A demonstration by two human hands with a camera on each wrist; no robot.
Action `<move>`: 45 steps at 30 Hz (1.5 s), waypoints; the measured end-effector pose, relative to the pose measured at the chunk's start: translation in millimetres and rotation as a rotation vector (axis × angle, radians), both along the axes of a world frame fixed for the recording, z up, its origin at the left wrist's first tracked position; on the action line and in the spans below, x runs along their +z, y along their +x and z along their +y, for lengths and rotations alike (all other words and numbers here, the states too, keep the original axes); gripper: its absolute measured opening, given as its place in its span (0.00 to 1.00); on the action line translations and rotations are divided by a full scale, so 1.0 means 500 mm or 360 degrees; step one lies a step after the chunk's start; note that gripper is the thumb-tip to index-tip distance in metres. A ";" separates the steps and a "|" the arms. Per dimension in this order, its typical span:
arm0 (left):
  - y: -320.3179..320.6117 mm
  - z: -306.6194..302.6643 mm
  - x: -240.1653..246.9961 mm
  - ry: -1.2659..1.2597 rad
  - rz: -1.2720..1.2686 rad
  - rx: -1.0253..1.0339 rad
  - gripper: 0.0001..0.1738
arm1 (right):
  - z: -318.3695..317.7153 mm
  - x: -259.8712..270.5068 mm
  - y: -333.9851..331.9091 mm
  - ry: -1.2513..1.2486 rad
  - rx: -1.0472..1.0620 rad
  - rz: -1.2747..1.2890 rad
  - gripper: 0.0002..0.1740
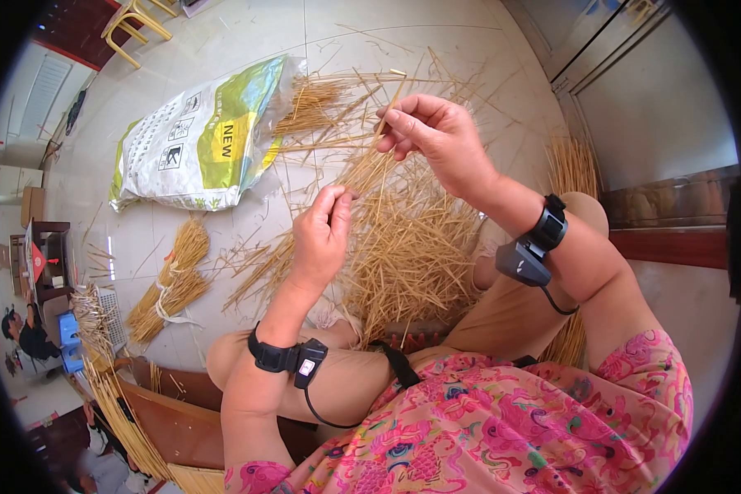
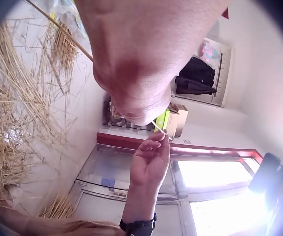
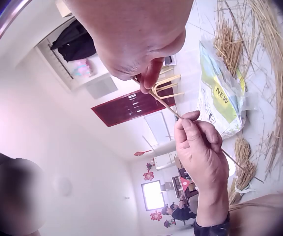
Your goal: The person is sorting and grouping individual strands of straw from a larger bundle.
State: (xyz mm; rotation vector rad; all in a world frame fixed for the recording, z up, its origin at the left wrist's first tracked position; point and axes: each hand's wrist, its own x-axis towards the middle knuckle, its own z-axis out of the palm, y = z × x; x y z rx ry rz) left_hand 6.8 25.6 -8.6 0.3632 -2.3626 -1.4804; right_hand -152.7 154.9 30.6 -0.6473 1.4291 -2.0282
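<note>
A thin straw stalk [image 3: 165, 103] runs slantwise between the two hands, held up over the floor. My left hand [image 1: 319, 235] pinches it between thumb and curled fingers; in the right wrist view its lower end sticks out beyond that hand. Higher up and to the right, my right hand [image 1: 436, 136] pinches the stalk near its other end with thumb and forefinger. Beneath both hands spreads a heap of loose straw [image 1: 412, 255]. In the left wrist view the back of the left hand [image 2: 136, 73] hides its own fingertips.
A white and green plastic sack [image 1: 189, 140] lies to the left, with straw at its mouth [image 1: 313, 105]. A tied straw bundle [image 1: 171, 280] lies nearer. More straw stands by the door [image 1: 572, 169] at right. A wooden box [image 1: 173, 416] is at lower left. Another person [image 1: 31, 333] sits far left.
</note>
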 end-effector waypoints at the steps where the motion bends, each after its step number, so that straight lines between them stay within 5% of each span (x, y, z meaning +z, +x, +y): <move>1: 0.001 -0.005 0.000 -0.0023 -0.0009 -0.0003 0.08 | 0.000 0.002 0.002 -0.0005 0.0021 -0.0017 0.09; 16: 0.005 -0.003 0.000 -0.0028 -0.0088 -0.0065 0.09 | 0.004 -0.011 -0.003 0.0003 0.0055 -0.0139 0.07; 22: 0.003 0.000 -0.005 -0.0037 -0.0027 -0.0137 0.10 | 0.001 -0.026 0.011 -0.0122 0.0318 -0.0868 0.09; 28: 0.004 0.007 -0.005 -0.0125 0.0038 -0.0168 0.09 | 0.001 -0.020 0.024 -0.0107 0.0513 -0.1089 0.10; 37: 0.001 0.019 -0.004 -0.0265 0.0244 -0.0285 0.06 | -0.004 -0.030 0.056 0.0601 0.0604 -0.0539 0.08; 41: 0.003 0.030 0.008 -0.0116 0.0301 -0.0278 0.07 | -0.002 -0.045 0.057 0.1208 0.0752 0.0401 0.10; 45: 0.004 0.018 0.020 0.0062 0.0100 -0.0141 0.10 | 0.008 -0.030 0.042 0.1665 0.1460 0.1152 0.11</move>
